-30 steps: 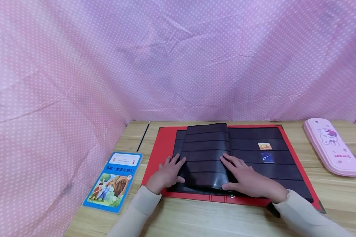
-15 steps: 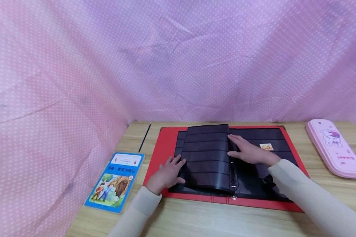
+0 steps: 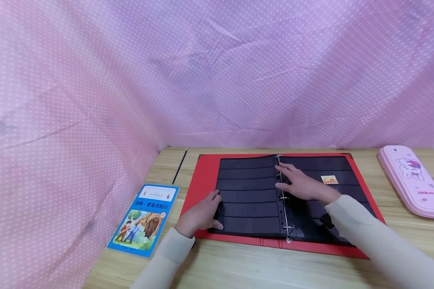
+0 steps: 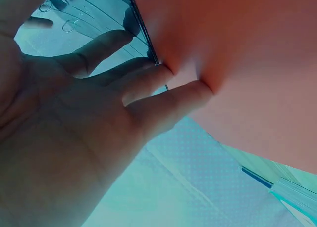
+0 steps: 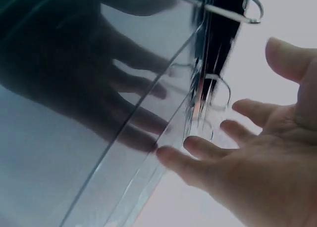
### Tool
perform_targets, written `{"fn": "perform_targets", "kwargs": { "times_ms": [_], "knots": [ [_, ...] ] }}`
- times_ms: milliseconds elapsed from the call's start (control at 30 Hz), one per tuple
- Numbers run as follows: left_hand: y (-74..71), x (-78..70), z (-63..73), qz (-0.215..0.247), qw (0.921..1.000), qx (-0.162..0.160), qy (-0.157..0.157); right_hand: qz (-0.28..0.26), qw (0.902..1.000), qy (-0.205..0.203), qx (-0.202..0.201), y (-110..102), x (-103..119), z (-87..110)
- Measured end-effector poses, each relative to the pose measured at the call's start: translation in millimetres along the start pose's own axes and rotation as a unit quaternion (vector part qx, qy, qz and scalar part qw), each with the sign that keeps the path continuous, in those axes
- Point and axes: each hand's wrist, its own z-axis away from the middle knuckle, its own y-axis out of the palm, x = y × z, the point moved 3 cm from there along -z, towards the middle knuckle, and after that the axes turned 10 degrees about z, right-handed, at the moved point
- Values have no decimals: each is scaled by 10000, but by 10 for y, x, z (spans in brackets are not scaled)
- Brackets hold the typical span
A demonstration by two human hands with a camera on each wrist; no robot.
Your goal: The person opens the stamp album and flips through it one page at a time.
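A red ring-binder stamp album [image 3: 202,170] lies spread on the table, its black pocket page [image 3: 247,196] flat on the left. Metal rings [image 3: 283,198] run down the middle. On the right page a small orange-and-cream stamp [image 3: 329,179] shows. My left hand [image 3: 201,212] rests at the left page's outer edge; its fingertips touch the red cover in the left wrist view. Over the rings and the right page's inner side is my right hand [image 3: 305,184], fingers extended. In the right wrist view the right hand [image 5: 252,148] mirrors in the glossy page.
A blue storybook [image 3: 142,220] lies on the left, with a thin dark pencil [image 3: 180,165] behind it. At the far right sits a pink pencil case [image 3: 414,180]. Pink dotted cloth [image 3: 217,80] hangs behind the wooden table [image 3: 238,265].
The page that stood curled near the middle now lies flat on the left, exposing the rings. My right hand has moved up and right, covering the blue stamp. My left hand has barely moved.
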Motion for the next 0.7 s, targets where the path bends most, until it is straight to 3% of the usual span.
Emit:
{"fn": "perform_targets", "kwargs": {
  "times_ms": [200, 433, 533, 700],
  "knots": [
    [-3, 3, 32, 159, 9998, 89, -66, 604, 9964, 228, -554, -10, -211, 550],
    [-2, 16, 57, 180, 9997, 143, -63, 1513, 9806, 1117, -555, 55, -525, 1250],
    [0, 16, 56, 141, 9998, 139, -53, 1529, 9760, 1489, -424, 69, -635, 1388],
    [12, -4, 42, 79, 9998, 175, -2, 1544, 9711, 1770, -430, 68, -715, 1447]
  ]
}}
